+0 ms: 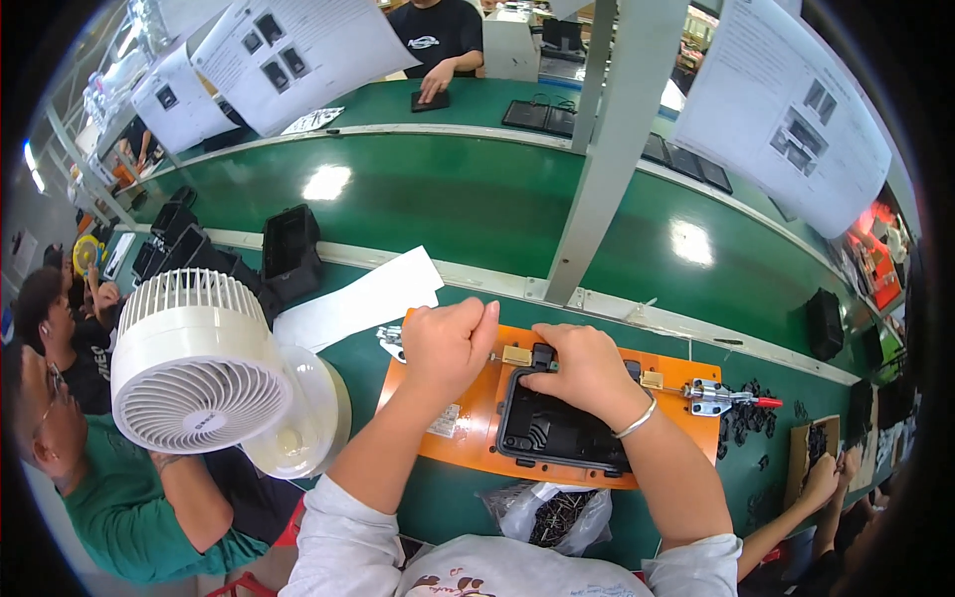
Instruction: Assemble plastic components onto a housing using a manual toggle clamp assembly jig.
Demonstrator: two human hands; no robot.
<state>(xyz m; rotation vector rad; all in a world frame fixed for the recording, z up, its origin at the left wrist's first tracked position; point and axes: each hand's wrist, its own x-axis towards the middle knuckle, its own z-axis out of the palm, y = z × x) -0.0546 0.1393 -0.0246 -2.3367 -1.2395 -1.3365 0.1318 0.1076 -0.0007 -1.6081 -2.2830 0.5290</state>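
An orange fixture board [463, 450] lies on the green bench in front of me. On it sits a black rectangular plastic case [557, 428], with brass-coloured blocks at its upper corners. My left hand [450, 343] is closed in a fist over the left toggle clamp [392, 344]; the fist hides the clamp's handle. My right hand [587, 368] reaches over the case, its thumb and fingers gripping the upper edge by a small black part [542, 355]. At the board's right end, the other toggle clamp [711, 396] lies with its red handle pointing outward.
A white fan [204, 373] stands left, beside white paper [363, 298] and black cases [290, 254]. A bag of screws [557, 522] lies near me; small black parts [746, 413] lie right. A metal post [622, 149] rises ahead. Co-workers sit left, right and across.
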